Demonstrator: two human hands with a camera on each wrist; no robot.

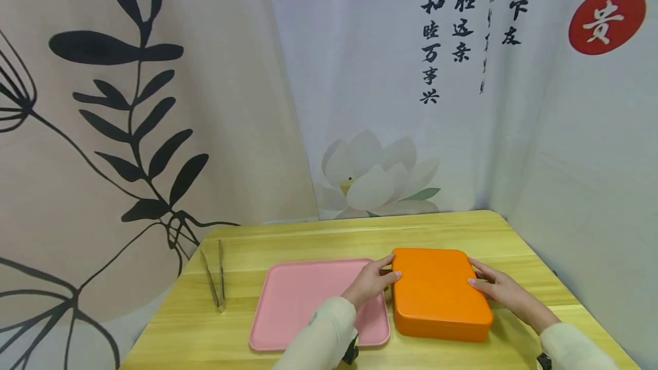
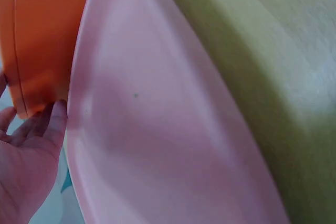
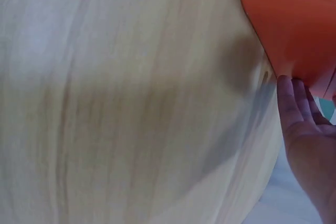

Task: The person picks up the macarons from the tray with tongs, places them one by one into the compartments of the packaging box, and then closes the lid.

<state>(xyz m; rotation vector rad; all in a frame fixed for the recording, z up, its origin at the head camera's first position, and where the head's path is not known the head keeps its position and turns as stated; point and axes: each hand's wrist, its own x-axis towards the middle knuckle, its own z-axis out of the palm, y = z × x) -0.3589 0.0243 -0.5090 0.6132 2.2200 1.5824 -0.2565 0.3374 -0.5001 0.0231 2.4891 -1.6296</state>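
An orange box [image 1: 437, 290] with rounded corners stands on the right part of the table. A thin seam runs round its side in the wrist views. My left hand [image 1: 372, 283] holds the box's left side, thumb at the top edge and fingers along the side wall. On the opposite side my right hand [image 1: 501, 290] holds it the same way, its fingertips against the orange wall in the right wrist view. A pink tray [image 1: 308, 301] lies just left of the box, partly under my left forearm. What the box contains is hidden.
Metal tongs [image 1: 220, 278] lie at the left of the wooden table [image 1: 247, 244]. Behind the table hangs a printed curtain [image 1: 247, 101] with leaves, a lotus and writing.
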